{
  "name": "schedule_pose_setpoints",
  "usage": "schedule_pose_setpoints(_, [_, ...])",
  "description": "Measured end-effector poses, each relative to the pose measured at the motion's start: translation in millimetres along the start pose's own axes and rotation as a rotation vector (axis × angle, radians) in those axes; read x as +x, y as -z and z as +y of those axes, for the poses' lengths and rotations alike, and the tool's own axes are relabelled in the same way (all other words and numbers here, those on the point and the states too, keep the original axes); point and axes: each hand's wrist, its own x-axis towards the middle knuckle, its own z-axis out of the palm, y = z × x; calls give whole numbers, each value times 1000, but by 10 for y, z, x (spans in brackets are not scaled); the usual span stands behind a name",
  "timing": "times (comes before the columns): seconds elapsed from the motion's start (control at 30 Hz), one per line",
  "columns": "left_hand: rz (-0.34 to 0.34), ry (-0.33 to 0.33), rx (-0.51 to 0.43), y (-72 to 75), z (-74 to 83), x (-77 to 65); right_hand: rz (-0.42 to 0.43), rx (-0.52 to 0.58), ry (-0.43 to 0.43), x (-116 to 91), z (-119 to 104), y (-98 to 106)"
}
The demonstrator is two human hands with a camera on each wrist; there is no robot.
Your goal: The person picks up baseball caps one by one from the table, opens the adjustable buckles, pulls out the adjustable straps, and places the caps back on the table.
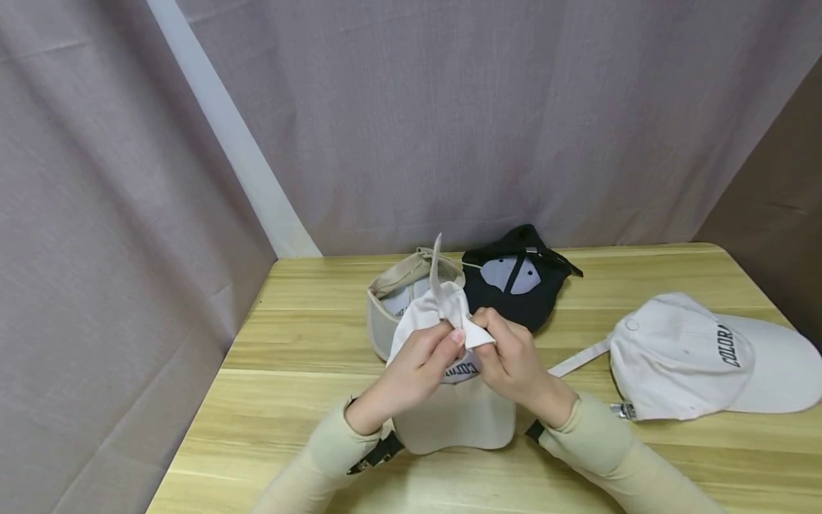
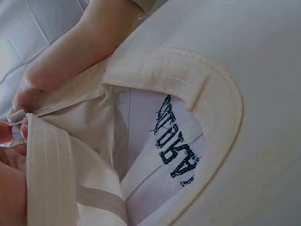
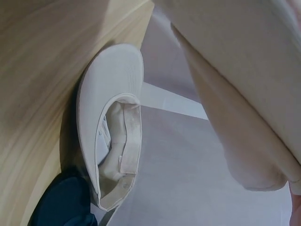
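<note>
A white cap (image 1: 452,417) is held up over the table, its brim toward me and its inside facing me in the left wrist view. Dark lettering shows inside its crown (image 2: 178,146). My left hand (image 1: 420,364) pinches the back edge at the strap. Close beside it, my right hand (image 1: 514,360) grips the other side of the strap. A loose strap end (image 1: 437,268) sticks up above the hands. At the left wrist view's left edge, fingers meet around a small metal buckle (image 2: 16,125), partly hidden.
Behind the held cap, a beige cap (image 1: 379,325) and a black cap (image 1: 546,300) lie with their openings up. Another white cap (image 1: 674,364) lies at the right, its strap undone. The wooden table (image 1: 289,400) ends at a grey curtain (image 1: 449,121).
</note>
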Motion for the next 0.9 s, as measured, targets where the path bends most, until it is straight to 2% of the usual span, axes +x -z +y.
schedule_pose_setpoints(0.2, [2, -12, -19, -5, -13, -23, 6, 49, -40, -25, -9, 3])
schedule_pose_setpoints(0.37, [57, -70, 54, -20, -13, -29, 31, 88, -93, -39, -17, 21])
schedule_pose_setpoints(0.47, [67, -95, 87, -22, -12, -27, 33, 108, -96, -45, -19, 26])
schedule_pose_setpoints(0.73, [57, -78, 71, -9, -50, -37, 28, 143, -117, -69, -20, 32])
schedule_pose_setpoints(0.9, [55, -112, 114, 16, -73, -74, 31, 156, -122, -76, -13, 29])
